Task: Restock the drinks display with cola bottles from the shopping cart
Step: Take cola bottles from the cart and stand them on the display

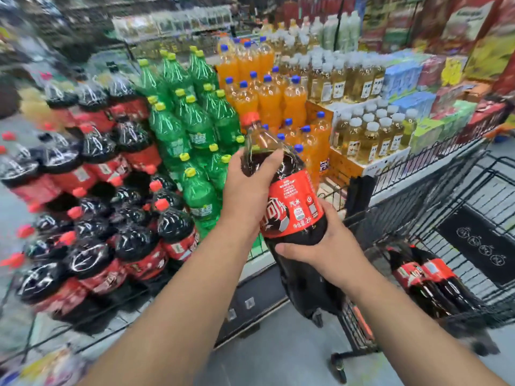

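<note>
Both hands on it! The left hand (pixel 245 182) wraps the shoulder of a large dark plastic cola bottle with a red label (pixel 289 213), and the right hand (pixel 328 246) grips its lower body, holding it tilted between the stacked cola display (pixel 92 207) left and the black wire shopping cart (pixel 434 207) right, where two more cola bottles (pixel 426 280) lie.

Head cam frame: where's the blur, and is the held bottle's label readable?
Head view, centre: the held cola bottle, left hand and right hand are sharp, label print legible. Head view, left: the stacked cola bottles smear with motion blur, white glare streaks on their shoulders. Head view, right edge: wide-angle distortion bows the wires of the shopping cart.
</note>
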A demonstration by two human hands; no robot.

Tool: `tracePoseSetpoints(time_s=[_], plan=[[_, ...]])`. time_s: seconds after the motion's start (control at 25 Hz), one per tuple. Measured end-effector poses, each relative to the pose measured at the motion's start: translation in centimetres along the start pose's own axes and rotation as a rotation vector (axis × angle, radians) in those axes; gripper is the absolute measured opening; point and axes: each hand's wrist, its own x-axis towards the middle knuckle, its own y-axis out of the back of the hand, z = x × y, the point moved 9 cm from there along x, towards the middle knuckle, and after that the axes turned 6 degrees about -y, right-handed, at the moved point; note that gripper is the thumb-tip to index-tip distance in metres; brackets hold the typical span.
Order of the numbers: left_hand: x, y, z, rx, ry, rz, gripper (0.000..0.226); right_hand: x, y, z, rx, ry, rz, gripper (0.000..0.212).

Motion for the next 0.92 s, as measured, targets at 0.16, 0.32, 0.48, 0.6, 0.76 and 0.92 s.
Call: tracePoseSetpoints(time_s=[0.16,0.32,0.48,0.6,0.76,0.92], plan=[[-3.0,8.8,3.6,0.037,-0.072,0.010,0.066,-3.9,-7.2,-4.0,0.032,0.061,-0.093,0.097],[-6.2,17.0,6.4,0.055,-0.116,0.076,0.089,-7.7,-14.1,-6.7,0.074,0.096,-0.184,0.100],[-9.7,24.9,8.7,0.052,-0.167,0.189,0.086,-11.7,-20.6,-9.1,0.092,0.137,-0.279,0.097],[-12.0,29.8,10.0,0.078,-0.185,0.288,0.078,-14.1,-24.9,-10.3,0.118,0.153,-0.342,0.097],[-14.7,35.5,11.8,0.107,-0.194,0.371,0.078,-16.8,-30.2,-11.7,0.147,0.170,-0.442,0.103],[-16.2,40.4,12.9,0.143,-0.191,0.463,0.074,-17.9,-34.6,-13.5,0.152,0.176,-0.543,0.100]])
